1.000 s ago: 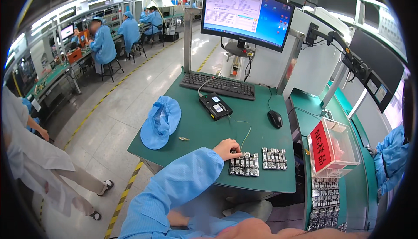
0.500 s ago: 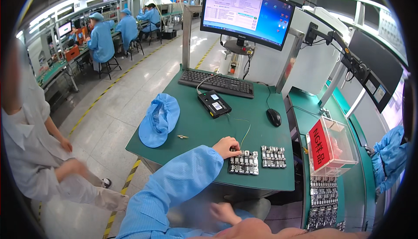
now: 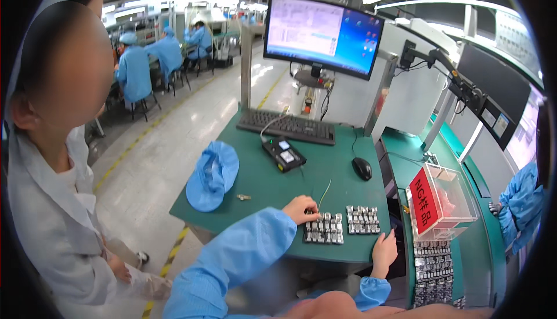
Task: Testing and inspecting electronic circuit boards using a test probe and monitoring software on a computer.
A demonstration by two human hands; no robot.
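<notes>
My left hand (image 3: pixel 300 209) reaches across the green table with its fingers closed. A thin yellow-green cable (image 3: pixel 325 195) runs into the fingertips, and its end is hidden under them. The fingers sit at the upper left corner of a panel of small metal-topped circuit boards (image 3: pixel 325 229). To the right lies a second, similar panel (image 3: pixel 363 220). My right hand (image 3: pixel 384 254) is at the table's front right edge, just below that second panel, with fingers stretched out and nothing visible in them. Beyond the left hand rests a black box with a small screen (image 3: pixel 283 154).
A blue cap (image 3: pixel 213 177) and a small brass-coloured part (image 3: pixel 243 197) lie at left. Keyboard (image 3: pixel 284 126), monitor (image 3: pixel 319 34) and mouse (image 3: pixel 362 168) stand behind. At right are a clear box (image 3: pixel 449 203) and more board panels (image 3: pixel 432 269). A person (image 3: pixel 58 203) stands close at left.
My right hand has come up from my lap to the table's right edge. The left hand stays at the panel's corner. The person at left has leaned in closer.
</notes>
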